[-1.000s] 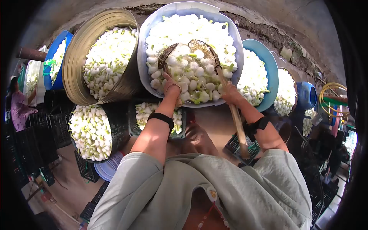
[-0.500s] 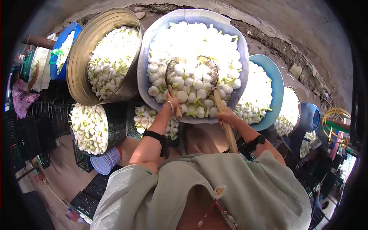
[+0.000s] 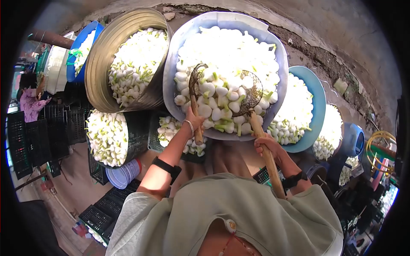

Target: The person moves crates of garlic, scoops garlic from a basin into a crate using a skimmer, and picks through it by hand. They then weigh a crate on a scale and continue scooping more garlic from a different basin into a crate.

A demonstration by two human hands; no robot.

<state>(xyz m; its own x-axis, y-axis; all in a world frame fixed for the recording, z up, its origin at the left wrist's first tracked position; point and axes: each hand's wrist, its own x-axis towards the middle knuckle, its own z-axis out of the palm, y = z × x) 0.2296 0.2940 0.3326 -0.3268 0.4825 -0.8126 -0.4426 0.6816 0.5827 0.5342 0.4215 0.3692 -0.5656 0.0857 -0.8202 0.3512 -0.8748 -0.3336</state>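
Note:
A large whitish tub [image 3: 170,64] holds a heap of white bulbs [image 3: 222,90] with short green stems, the far part glaring in sunlight. My left hand [image 3: 194,120] is closed around the short wooden handle of a skimmer [image 3: 194,99]; its mesh head stands nearly edge-on among the bulbs. My right hand [image 3: 268,145] grips a longer wooden-handled skimmer [image 3: 256,91], whose round mesh head lies tilted against the bulbs at the tub's right side. The end of that long handle reaches back to my shirt.
A ribbed metal-coloured drum [image 3: 99,68] of bulbs stands left, a turquoise tub [image 3: 318,102] right. Below are a dark crate [image 3: 136,132] of bulbs and a white-and-blue bucket [image 3: 124,174]. Black crates [image 3: 47,132] and a person [image 3: 32,104] are far left; a cracked wall is behind.
The right skimmer's head has turned and shifted right, and its mesh now shows. The left skimmer has turned more edge-on. The whole view has shifted slightly.

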